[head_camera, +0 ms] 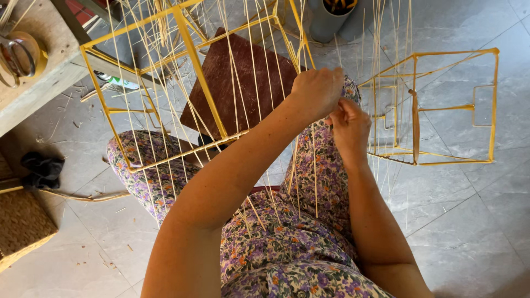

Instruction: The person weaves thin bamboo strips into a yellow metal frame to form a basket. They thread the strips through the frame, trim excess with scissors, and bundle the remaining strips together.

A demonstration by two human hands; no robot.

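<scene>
Hands meet near the centre of the view, just toward one o'clock, above a lap in purple floral fabric [298, 243]. Left hand [316, 91] is clenched over thin pale cane strands [259, 83] at the corner of a yellow wire frame [190, 60], its knuckles toward the camera. Right hand [349, 128] sits just at four o'clock of the left one, touching it, fingers curled and pinching strands; exactly which strand it grips is hidden by the fingers. The frame tilts across the knees, running from ten o'clock to the centre, with many strands fanning up through it toward twelve o'clock. Under it lies a dark reddish-brown square board [243, 77]. A second yellow wire frame [441, 107] stands on the grey tiled floor [475, 221] at three o'clock, well apart from the first. At nine o'clock lies a dark cloth [41, 170]; at eight o'clock, a woven mat [19, 226]. A wooden bench [38, 60] with a tape roll [19, 52] fills eleven o'clock, a grey pipe [328, 16] at twelve.
</scene>
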